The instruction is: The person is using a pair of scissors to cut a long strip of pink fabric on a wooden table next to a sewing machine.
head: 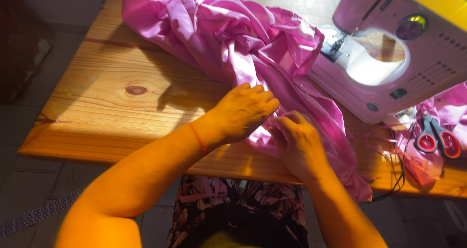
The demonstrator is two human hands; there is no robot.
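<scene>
A large crumpled pink fabric [228,38] lies across a wooden table [107,102] and hangs over its near edge. My left hand [243,111], with a thin red band on the wrist, pinches a fold of the fabric near the table's front edge. My right hand [296,143] sits right beside it, fingers curled on the same fold. The fingertips of both hands meet at the cloth and are partly hidden by it.
A white and pink sewing machine [389,48] with a yellow top stands at the right. Red-handled scissors [435,138] lie on pink scraps at the far right. A black cord [401,175] hangs off the table's front. Tiled floor lies to the left.
</scene>
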